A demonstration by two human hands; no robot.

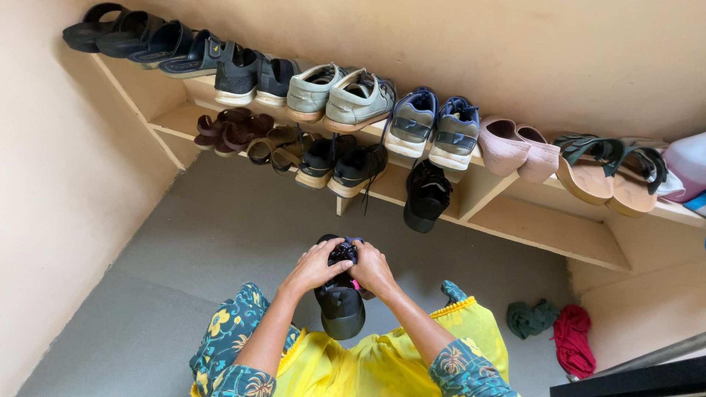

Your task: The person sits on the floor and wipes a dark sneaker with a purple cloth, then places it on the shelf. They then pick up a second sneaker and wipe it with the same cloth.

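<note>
Both hands are on one black sneaker (340, 298), held out over the grey floor (184, 250) in front of a yellow garment with teal flowered sleeves. The left hand (316, 266) curls over the shoe's upper from the left, its fingers bent down onto the lace area. The right hand (373, 270) closes on the same spot from the other side, and a bit of pink shows just below it. The shoe's toe points back toward the person, its heel toward the wall.

Straight ahead runs a two-level wooden shoe rack (544, 228) against a cream wall. On the top shelf, from left to right, sit dark slide sandals (125, 33), black strap sandals (254, 73), grey-green sneakers (338, 95), blue-grey sneakers (434, 125), pink slip-ons (518, 151) and tan wedge sandals with dark green straps (610, 173). The lower shelf carries maroon sandals (228, 129), brown sandals (276, 147) and a pair of black shoes (342, 165). A single black sneaker (426, 195) leans off the lower shelf's edge, toe down.

On the floor to the right, well apart from the hands, lie a green cloth (531, 318) and a red cloth (573, 340), just beside each other.
</note>
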